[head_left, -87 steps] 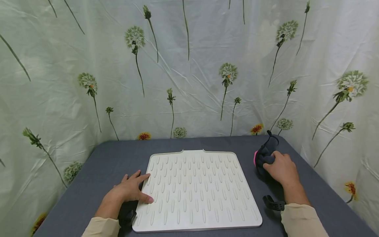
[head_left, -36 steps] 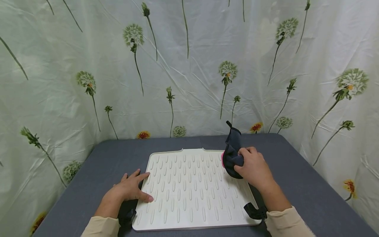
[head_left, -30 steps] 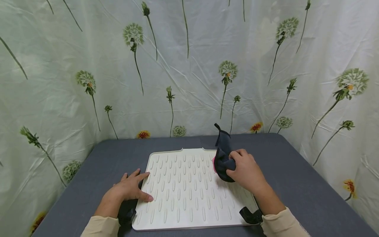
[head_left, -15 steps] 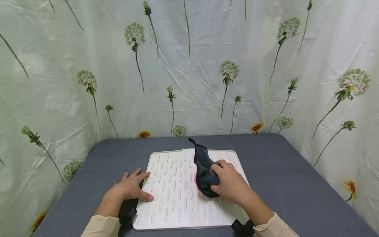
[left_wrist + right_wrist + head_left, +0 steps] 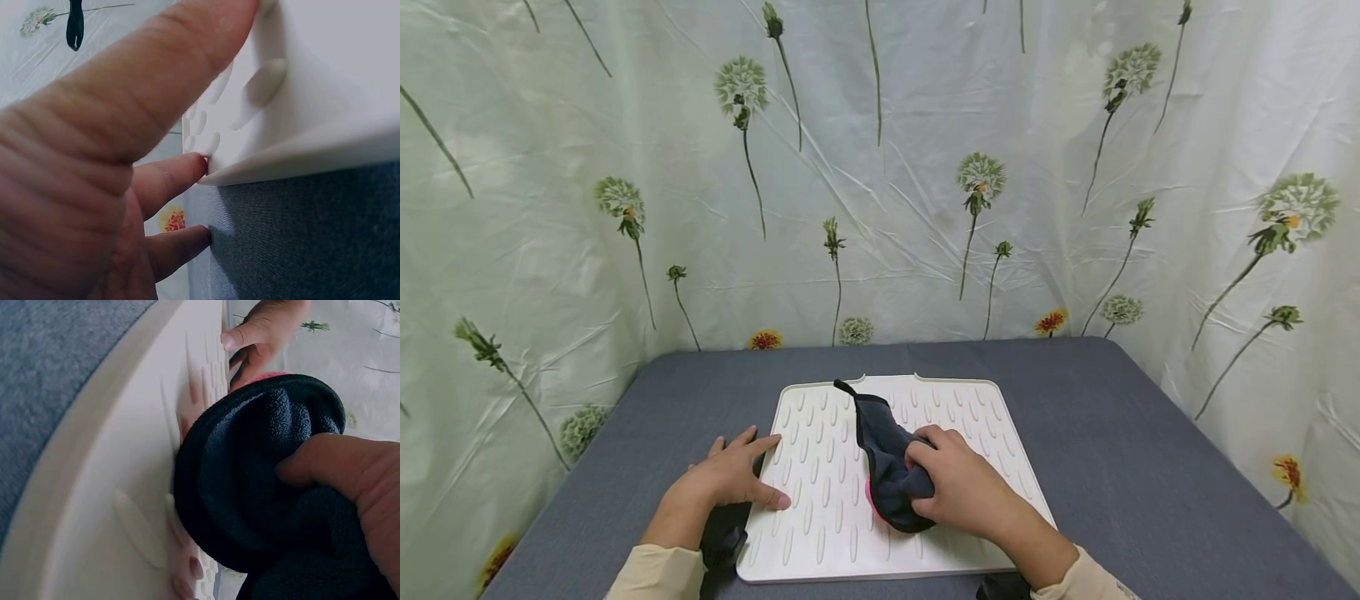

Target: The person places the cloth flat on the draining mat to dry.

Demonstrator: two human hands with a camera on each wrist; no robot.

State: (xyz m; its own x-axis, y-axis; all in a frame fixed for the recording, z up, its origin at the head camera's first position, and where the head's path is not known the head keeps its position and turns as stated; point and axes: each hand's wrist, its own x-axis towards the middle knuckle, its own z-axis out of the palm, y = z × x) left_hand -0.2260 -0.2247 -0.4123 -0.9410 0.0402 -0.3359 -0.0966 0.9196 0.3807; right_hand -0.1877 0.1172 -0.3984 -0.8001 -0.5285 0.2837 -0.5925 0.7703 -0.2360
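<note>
The right hand [image 5: 958, 483] is pinching the cloth [image 5: 887, 446] over the middle of the board [image 5: 977, 417]. The left hand [image 5: 730, 479] is lying fingers wide at its left edge; if it is pressing too lightly, dragging cloth could skid the board. A grey desk [image 5: 1150, 467] is carrying everything, a floral curtain [image 5: 910, 208] hanging behind.

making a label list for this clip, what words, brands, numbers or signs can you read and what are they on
None can be read in any view.
Right sleeve: small grey marking near the bottom edge, too small to read or to tell if it is lettering.
Dark blue cloth, white ridged mat, flowered curtain: no lettering on the parts that show.
</note>
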